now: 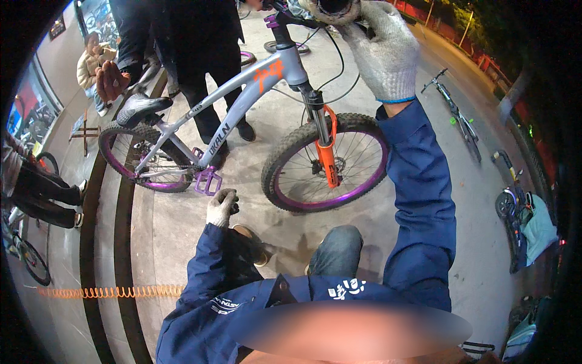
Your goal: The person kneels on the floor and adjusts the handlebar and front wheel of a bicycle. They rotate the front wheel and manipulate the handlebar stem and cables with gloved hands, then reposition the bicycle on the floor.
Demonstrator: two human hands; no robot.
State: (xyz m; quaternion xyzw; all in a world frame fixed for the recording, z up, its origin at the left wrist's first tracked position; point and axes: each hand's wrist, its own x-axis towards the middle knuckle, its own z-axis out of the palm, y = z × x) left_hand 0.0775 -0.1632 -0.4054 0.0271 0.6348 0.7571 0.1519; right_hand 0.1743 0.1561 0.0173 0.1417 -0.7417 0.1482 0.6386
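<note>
A grey mountain bike (239, 106) with purple rims and an orange-and-black front fork (326, 155) stands in front of me. My right hand (385, 57), in a whitish knit glove, is raised at the top edge with its fingers closed round the near end of the handlebar (333, 7). Part of the bar is cut off by the frame. My left hand (221, 209), in a glove with dark fingertips, is low by my leg, below the purple pedal (208, 181). Its fingers are curled inward, and anything inside them is hidden. The front wheel (327, 200) lies between my arms.
Behind the bike stands a person in dark clothes, one hand (112, 82) above the saddle (142, 106). Steps (124, 242) run along the left, crossed by an orange coiled hose (115, 292). Another bicycle (458, 115) lies at right, near a scooter (512, 203). Other people are at left.
</note>
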